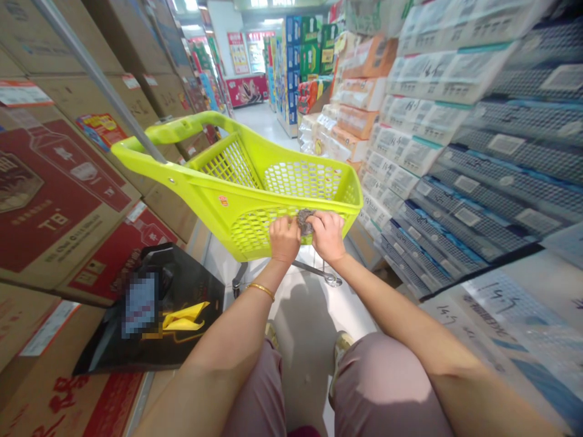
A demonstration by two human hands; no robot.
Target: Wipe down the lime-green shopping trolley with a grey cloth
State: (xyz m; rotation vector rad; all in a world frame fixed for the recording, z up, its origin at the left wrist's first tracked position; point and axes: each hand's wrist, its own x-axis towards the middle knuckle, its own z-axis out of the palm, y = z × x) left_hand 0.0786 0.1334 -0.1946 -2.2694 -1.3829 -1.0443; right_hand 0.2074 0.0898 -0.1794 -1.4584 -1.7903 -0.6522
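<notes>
A crumpled grey cloth [305,221] is bunched between my two hands, in front of the side of a lime-green shopping cart [218,197]. My left hand [285,238] has its fingers closed on the cloth's left side, and a gold bangle circles that wrist. From the right, my right hand [327,235] pinches the same cloth, its fingers curled round the edge. Both hands are close to the cart's perforated side panel; whether the cloth touches the panel, I cannot tell.
A grey pole [104,79] slants across the cart's handle. Cardboard cartons [59,200] rise on the left, with a black bag [186,282] and a folded yellow item [184,318] beside them. Packaged goods [419,121] are stacked on the right. The tiled aisle [264,124] runs ahead.
</notes>
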